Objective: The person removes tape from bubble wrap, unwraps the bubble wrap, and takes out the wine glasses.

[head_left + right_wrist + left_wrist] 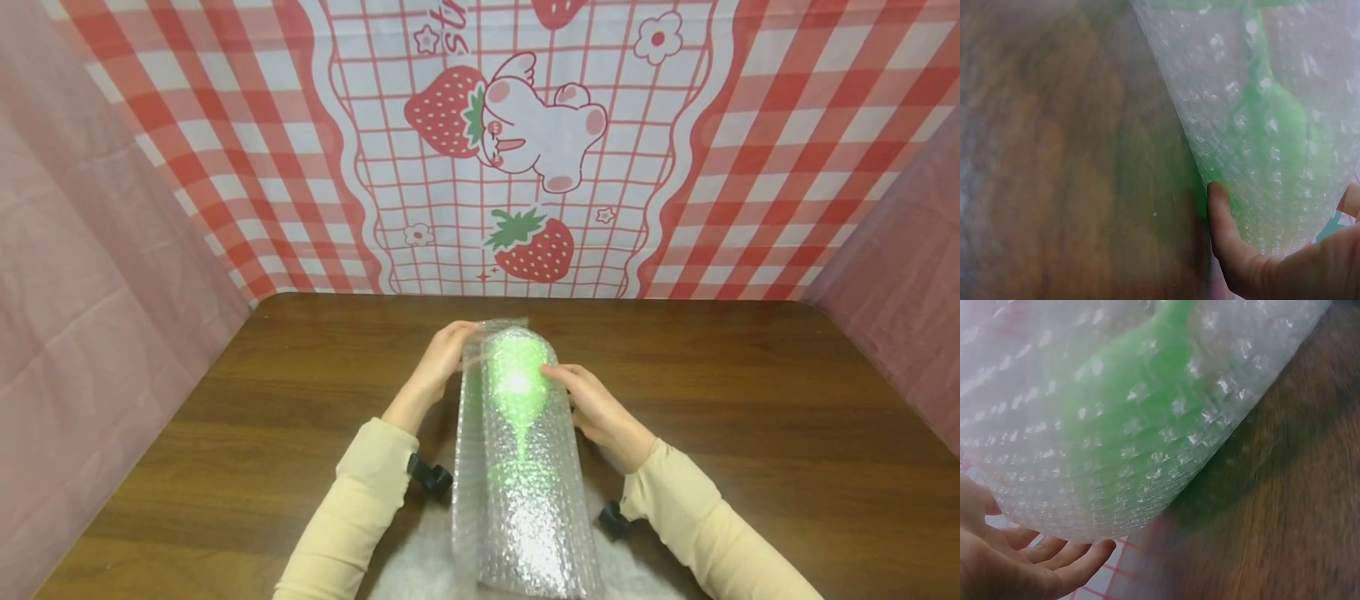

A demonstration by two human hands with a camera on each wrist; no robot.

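A green stemmed glass (517,379) lies inside a roll of clear bubble wrap (536,529), its bowl toward the far end. Through the plastic, its bowl and stem also show as a blurred green shape (1272,137) in the right wrist view. At the far left, my left hand (442,354) holds the wrap's loose layer near its edge, some fingers showing through the film. My right hand (600,408) grips the roll's right side beside the bowl, thumb on top and the other fingers partly hidden lower down.
The roll rests over a pale translucent sheet (420,554) on a brown wooden table (315,342). Behind the table hangs a red-and-white checked cloth (712,208) with strawberry prints. Pink fabric (90,275) lines the sides. Dark wrist devices (430,477) sit under both cuffs.
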